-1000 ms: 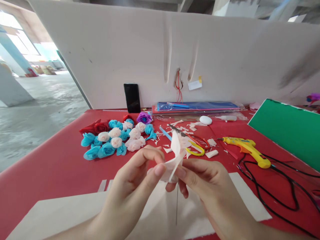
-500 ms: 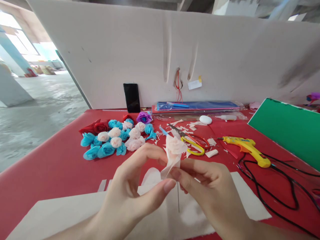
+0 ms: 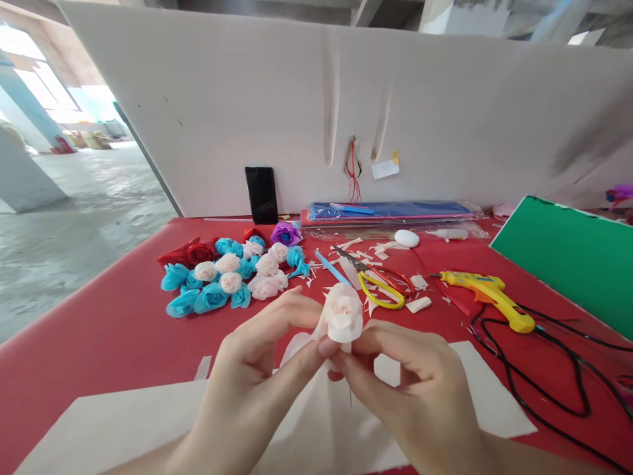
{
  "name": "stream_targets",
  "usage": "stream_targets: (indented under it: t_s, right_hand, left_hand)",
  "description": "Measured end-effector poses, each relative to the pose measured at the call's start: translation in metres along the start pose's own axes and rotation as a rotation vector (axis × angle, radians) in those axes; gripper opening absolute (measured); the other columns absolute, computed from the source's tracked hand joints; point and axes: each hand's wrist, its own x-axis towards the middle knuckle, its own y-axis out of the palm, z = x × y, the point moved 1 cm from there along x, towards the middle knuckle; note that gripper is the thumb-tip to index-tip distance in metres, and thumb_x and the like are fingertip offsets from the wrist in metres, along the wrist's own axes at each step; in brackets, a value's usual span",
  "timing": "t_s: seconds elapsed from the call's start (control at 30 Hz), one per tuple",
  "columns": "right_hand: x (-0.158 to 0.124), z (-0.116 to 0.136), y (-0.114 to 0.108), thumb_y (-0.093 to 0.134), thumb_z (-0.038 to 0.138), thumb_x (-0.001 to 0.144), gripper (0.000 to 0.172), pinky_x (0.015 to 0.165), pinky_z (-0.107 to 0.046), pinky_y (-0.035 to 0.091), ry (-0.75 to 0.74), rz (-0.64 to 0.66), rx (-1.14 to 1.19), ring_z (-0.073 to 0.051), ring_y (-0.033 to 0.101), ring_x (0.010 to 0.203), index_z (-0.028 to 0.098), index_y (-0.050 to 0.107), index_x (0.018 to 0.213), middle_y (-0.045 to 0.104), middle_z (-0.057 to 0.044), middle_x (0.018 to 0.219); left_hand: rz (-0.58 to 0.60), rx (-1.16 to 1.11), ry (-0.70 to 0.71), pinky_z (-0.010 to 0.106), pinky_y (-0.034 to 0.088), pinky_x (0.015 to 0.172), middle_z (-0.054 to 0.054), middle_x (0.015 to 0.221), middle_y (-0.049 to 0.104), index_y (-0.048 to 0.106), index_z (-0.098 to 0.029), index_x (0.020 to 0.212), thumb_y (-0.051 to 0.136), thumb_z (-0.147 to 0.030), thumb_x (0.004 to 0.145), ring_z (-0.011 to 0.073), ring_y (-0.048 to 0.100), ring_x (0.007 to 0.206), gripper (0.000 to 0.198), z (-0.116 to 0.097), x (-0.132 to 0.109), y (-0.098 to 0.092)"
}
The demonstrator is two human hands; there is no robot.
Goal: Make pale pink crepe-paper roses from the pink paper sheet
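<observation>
A pale pink paper flower (image 3: 343, 313) on a thin wire stem (image 3: 351, 396) is held between my two hands, its bloom tipped toward me. My left hand (image 3: 270, 369) pinches the left side of its base with thumb and forefinger. From the right, my right hand (image 3: 410, 376) grips the base and the top of the stem, its fingertips close against the left thumb. Below the hands lies cream-coloured paper (image 3: 133, 419), with a loose pale petal piece (image 3: 295, 348) partly hidden behind my left hand.
Blue, white, red and purple paper flowers (image 3: 230, 264) cluster at the left. Scissors (image 3: 380, 290) lie among paper scraps. A yellow glue gun (image 3: 487, 297) with a looping black cord (image 3: 524, 396) and a green board (image 3: 568, 257) occupy the right. A phone (image 3: 262, 194) leans at the back.
The flower has come down slightly and its bloom has tilted toward me. My left thumb has moved up from below and now presses on the base. Less of the wire shows.
</observation>
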Motion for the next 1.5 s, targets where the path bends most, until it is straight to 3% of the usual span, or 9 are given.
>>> stream_targets:
  t_s: [0.2, 0.43, 0.57, 0.73, 0.87, 1.13, 1.33, 1.5]
  right_hand:
    - [-0.001, -0.001, -0.001, 0.083, 0.022, 0.076, 0.011, 0.048, -0.015, 0.047, 0.069, -0.002, 0.087, -0.008, 0.058, 0.046, 0.021, 0.079, 0.065, 0.07, 0.002, 0.053]
    - [0.004, 0.003, -0.004, 0.079, 0.022, 0.076, 0.008, 0.055, -0.019, 0.053, 0.273, 0.147, 0.2, -0.013, 0.064, 0.057, 0.025, 0.082, 0.069, 0.076, 0.001, 0.06]
    - [0.004, 0.004, -0.007, 0.071, 0.018, 0.079, 0.014, 0.059, -0.022, 0.054, 0.166, 0.15, 0.121, -0.014, 0.067, 0.059, 0.022, 0.082, 0.072, 0.075, -0.001, 0.061]
    - [0.008, 0.015, -0.011, 0.071, 0.01, 0.075, 0.015, 0.05, -0.018, 0.053, -0.066, 0.087, -0.059, -0.012, 0.066, 0.048, 0.016, 0.075, 0.061, 0.073, -0.003, 0.054]
    - [0.007, 0.016, -0.009, 0.072, 0.009, 0.075, 0.016, 0.045, -0.016, 0.05, -0.139, 0.033, -0.13, -0.011, 0.062, 0.043, 0.015, 0.073, 0.06, 0.07, -0.002, 0.049]
    - [0.001, 0.002, -0.004, 0.073, 0.011, 0.075, 0.015, 0.046, -0.019, 0.048, -0.134, -0.052, -0.104, -0.011, 0.062, 0.045, 0.02, 0.074, 0.064, 0.07, 0.001, 0.053]
    - [0.002, 0.004, -0.005, 0.074, 0.013, 0.076, 0.016, 0.045, -0.02, 0.047, -0.111, -0.072, -0.111, -0.011, 0.06, 0.043, 0.021, 0.075, 0.062, 0.07, 0.001, 0.051]
    - [0.01, 0.015, -0.009, 0.078, 0.014, 0.075, 0.017, 0.044, -0.017, 0.047, -0.066, 0.0, -0.146, -0.01, 0.06, 0.042, 0.017, 0.074, 0.058, 0.068, 0.0, 0.048]
  left_hand:
    - [-0.011, -0.009, -0.003, 0.01, 0.051, 0.06, -0.009, 0.065, 0.074, 0.083, -0.036, 0.074, 0.07, -0.013, 0.085, 0.0095, 0.065, 0.064, 0.028, 0.0, 0.004, -0.002]
    - [0.019, -0.065, -0.092, 0.017, 0.056, 0.068, -0.004, 0.071, 0.075, 0.082, -0.032, 0.07, 0.07, -0.016, 0.087, 0.0145, 0.066, 0.07, 0.027, -0.003, 0.006, -0.008]
    - [0.049, -0.117, -0.119, 0.016, 0.055, 0.064, -0.003, 0.071, 0.073, 0.081, -0.029, 0.062, 0.071, -0.018, 0.087, 0.0127, 0.061, 0.066, 0.029, -0.004, 0.007, -0.007]
    - [0.038, -0.227, -0.218, 0.016, 0.056, 0.07, -0.006, 0.065, 0.074, 0.085, -0.033, 0.07, 0.073, -0.016, 0.085, 0.0116, 0.065, 0.067, 0.025, -0.002, 0.008, -0.002]
    - [0.036, -0.248, -0.254, 0.015, 0.056, 0.065, -0.007, 0.062, 0.074, 0.084, -0.031, 0.071, 0.074, -0.014, 0.085, 0.0106, 0.068, 0.063, 0.025, -0.002, 0.007, -0.001]
    - [0.025, -0.288, -0.298, 0.016, 0.059, 0.068, -0.007, 0.063, 0.076, 0.08, -0.028, 0.064, 0.078, -0.014, 0.081, 0.012, 0.071, 0.065, 0.021, -0.002, 0.006, 0.001]
    - [0.038, -0.288, -0.306, 0.016, 0.057, 0.069, -0.006, 0.066, 0.076, 0.08, -0.027, 0.068, 0.074, -0.021, 0.087, 0.0132, 0.072, 0.07, 0.021, 0.0, 0.002, -0.001]
    - [0.048, -0.226, -0.294, 0.019, 0.057, 0.077, -0.005, 0.076, 0.078, 0.078, -0.027, 0.074, 0.078, -0.024, 0.086, 0.0165, 0.075, 0.084, 0.012, -0.002, -0.003, -0.003]
